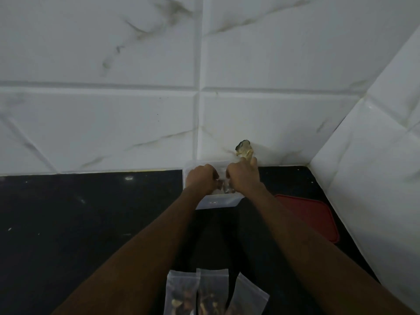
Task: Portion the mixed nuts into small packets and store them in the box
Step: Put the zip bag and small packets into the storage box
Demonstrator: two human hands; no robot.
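Two forearms stretched straight ahead and converging, backs of the hands toward the camera. Left hand (201, 178) and right hand (243, 178) level and close together, fingers curled downward, each pinching one side of a small clear packet (223, 187) held between them; contents too blurred to tell. Packet and both hands directly over a translucent plastic box (217, 203), open-topped, set on the black counter (91, 223) against the tiled wall (136, 110). Yellowish twisted bag top (244, 149) with a dark tip rising just behind the right knuckles; held or merely standing there, cannot tell. Red lid (311, 214) flat on the counter, just right of the right forearm. Three filled packets (213, 292) side by side near the counter's front edge, between the forearms, brown nuts dimly visible inside.
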